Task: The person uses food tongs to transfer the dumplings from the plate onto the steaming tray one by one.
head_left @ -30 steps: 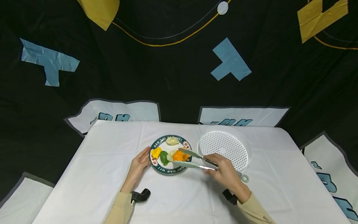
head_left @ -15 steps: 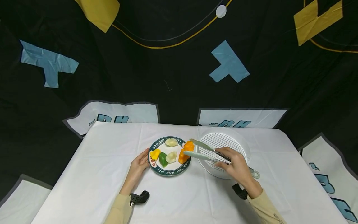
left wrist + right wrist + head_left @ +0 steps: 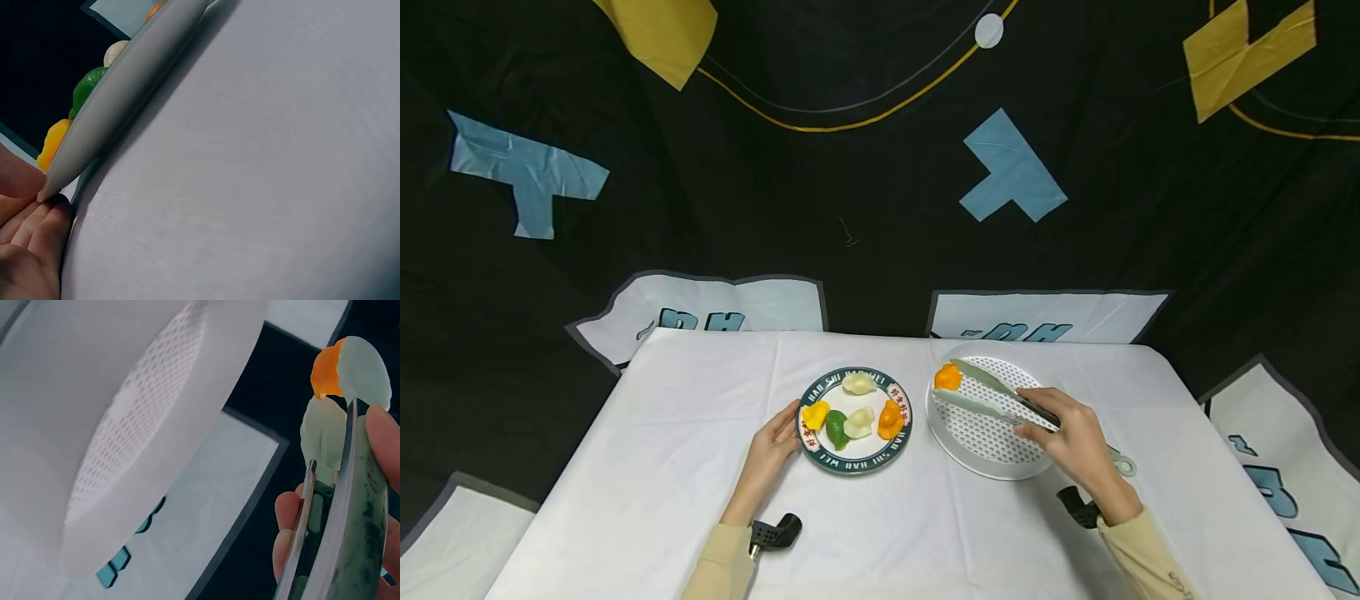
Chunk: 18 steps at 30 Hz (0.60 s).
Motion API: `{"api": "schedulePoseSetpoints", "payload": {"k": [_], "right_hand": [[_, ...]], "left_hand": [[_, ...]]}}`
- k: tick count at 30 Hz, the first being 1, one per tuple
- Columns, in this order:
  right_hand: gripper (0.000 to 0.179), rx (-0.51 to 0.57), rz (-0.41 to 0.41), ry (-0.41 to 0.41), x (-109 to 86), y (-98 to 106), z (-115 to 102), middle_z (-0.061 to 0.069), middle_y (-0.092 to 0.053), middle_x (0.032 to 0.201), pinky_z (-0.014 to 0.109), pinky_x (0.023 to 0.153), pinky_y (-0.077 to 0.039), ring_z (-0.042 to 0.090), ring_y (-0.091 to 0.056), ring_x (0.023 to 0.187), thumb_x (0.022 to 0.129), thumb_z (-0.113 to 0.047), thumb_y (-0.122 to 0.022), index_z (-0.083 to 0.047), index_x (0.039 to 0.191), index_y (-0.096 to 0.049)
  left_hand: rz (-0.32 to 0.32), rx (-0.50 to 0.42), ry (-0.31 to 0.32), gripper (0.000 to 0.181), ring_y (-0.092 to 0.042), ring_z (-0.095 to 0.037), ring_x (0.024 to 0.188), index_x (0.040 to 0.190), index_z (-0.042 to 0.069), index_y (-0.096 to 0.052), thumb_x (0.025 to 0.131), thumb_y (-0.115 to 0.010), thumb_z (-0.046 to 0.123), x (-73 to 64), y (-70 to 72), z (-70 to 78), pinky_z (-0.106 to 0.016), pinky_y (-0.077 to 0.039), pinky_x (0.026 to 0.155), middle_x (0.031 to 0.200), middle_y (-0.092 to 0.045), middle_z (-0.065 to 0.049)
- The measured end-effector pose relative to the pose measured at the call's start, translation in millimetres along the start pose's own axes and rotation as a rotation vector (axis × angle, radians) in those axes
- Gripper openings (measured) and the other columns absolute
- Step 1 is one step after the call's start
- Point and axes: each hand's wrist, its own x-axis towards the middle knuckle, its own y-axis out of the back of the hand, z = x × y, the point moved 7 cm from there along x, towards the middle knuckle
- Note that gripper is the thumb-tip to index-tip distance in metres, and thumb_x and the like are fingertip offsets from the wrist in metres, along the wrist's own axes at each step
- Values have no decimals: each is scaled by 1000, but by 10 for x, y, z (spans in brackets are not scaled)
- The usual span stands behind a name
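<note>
My left hand [image 3: 769, 450] pinches the left rim of a round plate [image 3: 854, 463] with a dark green lettered border; in the left wrist view the thumb is above the rim and the fingers below. My right hand [image 3: 1078, 437] grips a pair of pale green tongs [image 3: 988, 381]. Between the tongs' tips is a small orange pepper [image 3: 947, 377], raised over the left side of a white perforated basket [image 3: 992, 442]. On the plate lie a yellow pepper [image 3: 815, 415], a green pepper [image 3: 836, 429], another orange pepper [image 3: 891, 421] and two pale dumpling-like pieces [image 3: 859, 422].
Both dishes stand on a table with a white cloth [image 3: 647, 467], the basket right of the plate with a narrow gap between. A black curtain [image 3: 737, 200] with blue and yellow patches hangs behind the far table edge.
My right hand and the tongs have moved right, carrying an orange pepper off the plate to above the basket. My left hand stays at the plate's rim.
</note>
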Motion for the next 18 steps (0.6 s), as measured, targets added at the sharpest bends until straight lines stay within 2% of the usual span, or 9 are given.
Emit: {"api": "schedulePoseSetpoints", "payload": {"k": [6, 11, 14, 18], "right_hand": [[48, -19, 7, -9, -12, 60, 151, 11, -67, 108, 14, 82, -46, 29, -64, 97, 68, -2, -82, 1, 114, -68], [48, -43, 15, -28, -23, 119, 276, 13, -67, 109, 10, 84, -43, 32, -63, 100, 68, -2, -82, 1, 114, -67], [48, -58, 14, -49, -39, 146, 358, 14, -66, 111, 21, 84, -48, 33, -62, 102, 68, -2, -82, 1, 114, -67], [48, -68, 10, -76, -55, 175, 471, 16, -65, 112, 43, 85, -51, 36, -60, 105, 69, -1, -81, 3, 115, -66]], "left_hand": [[16, 16, 11, 63, -35, -28, 135, 146, -2, -32, 86, -48, -8, 9, 0, -1, -19, -36, 102, 149, -32, -22], [25, 45, 21, 63, -36, -27, 135, 146, -2, -33, 85, -49, -8, 21, 7, -12, -20, -36, 102, 149, -33, -21], [30, 55, 22, 64, -37, -27, 134, 146, -2, -34, 84, -50, -8, 25, 12, -15, -21, -37, 102, 148, -35, -20], [25, 49, 17, 65, -39, -27, 133, 146, -1, -34, 83, -52, -8, 16, 14, -16, -19, -37, 102, 148, -36, -18]]}}
